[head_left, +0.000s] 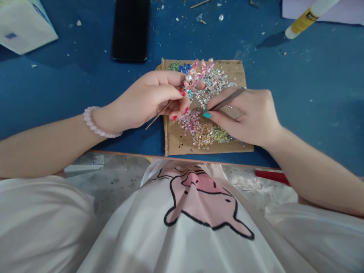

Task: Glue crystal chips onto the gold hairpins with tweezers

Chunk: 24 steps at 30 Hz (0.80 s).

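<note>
My left hand [159, 94] is closed on a hair ornament [195, 76] of pink petals and pearls. A thin golden stick [159, 115] pokes out below the palm; whether it joins the ornament is hidden by the fingers. In my right hand [248, 117] a pair of dark metal tweezers [229, 99] is pinched, pointing down and left toward the rhinestones. Both hands hover over a piece of cardboard [174, 142] with loose piles: silver rhinestones [217, 83], pink ones [190, 121], gold ones [203, 135] and green ones [220, 134]. What the tweezer tips touch cannot be made out.
A black phone [131, 30] lies behind my left hand on the blue table [71, 87]. A tissue box [27, 26] occupies the far left. At the back right are a glue stick [308, 19] and a pale sheet [341, 13]. Near the back lies a loose pearl [221, 17].
</note>
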Tool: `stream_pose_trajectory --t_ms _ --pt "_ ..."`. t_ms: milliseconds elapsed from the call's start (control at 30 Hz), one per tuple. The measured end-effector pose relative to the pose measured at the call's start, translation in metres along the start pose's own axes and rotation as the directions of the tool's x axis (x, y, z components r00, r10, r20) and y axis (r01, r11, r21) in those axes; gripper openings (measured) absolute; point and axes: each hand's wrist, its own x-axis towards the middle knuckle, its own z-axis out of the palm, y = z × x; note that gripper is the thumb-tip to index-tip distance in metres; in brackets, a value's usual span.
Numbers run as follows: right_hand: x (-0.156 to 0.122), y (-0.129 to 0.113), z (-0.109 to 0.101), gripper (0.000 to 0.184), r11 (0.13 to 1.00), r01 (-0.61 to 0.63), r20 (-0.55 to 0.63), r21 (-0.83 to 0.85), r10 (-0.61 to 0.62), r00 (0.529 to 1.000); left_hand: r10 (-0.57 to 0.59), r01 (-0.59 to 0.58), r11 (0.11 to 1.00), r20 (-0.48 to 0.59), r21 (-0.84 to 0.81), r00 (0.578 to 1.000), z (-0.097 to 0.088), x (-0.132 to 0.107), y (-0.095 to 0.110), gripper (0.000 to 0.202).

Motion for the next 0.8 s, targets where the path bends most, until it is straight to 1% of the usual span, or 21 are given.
stream_pose_trajectory --t_ms 133,267,433,633,700,800 --pt "0.0003 -0.0016 -0.0011 0.011 1.000 -0.009 0.033 0.027 0.008 0.999 -0.003 0.003 1.000 -0.003 -0.013 1.000 0.0000 0.0010 0.0001 0.031" --pt "0.0009 -0.0021 -0.0020 0.013 0.998 0.010 0.055 0.056 -0.013 0.998 0.006 -0.006 1.000 0.006 -0.005 1.000 -0.0011 0.0004 0.0004 0.031" --pt "0.0015 -0.0011 -0.0019 0.013 0.999 0.039 0.062 0.037 -0.041 0.997 0.004 -0.004 1.000 0.012 0.005 1.000 -0.0012 -0.0004 0.0004 0.030" --pt "0.0018 -0.0008 -0.0029 0.014 1.000 -0.009 0.091 0.016 0.007 0.996 0.008 -0.008 1.000 0.017 0.011 1.000 -0.0010 0.0002 0.0009 0.028" --pt "0.0023 -0.0008 -0.0037 0.014 1.000 0.009 0.080 0.028 -0.011 0.997 0.003 -0.004 1.000 0.012 0.013 1.000 -0.0009 0.0004 0.0011 0.027" --pt "0.0034 -0.0010 -0.0043 0.014 0.991 0.091 0.070 0.101 -0.098 0.993 0.002 -0.002 1.000 0.009 0.006 1.000 -0.0005 0.0002 0.0015 0.027"
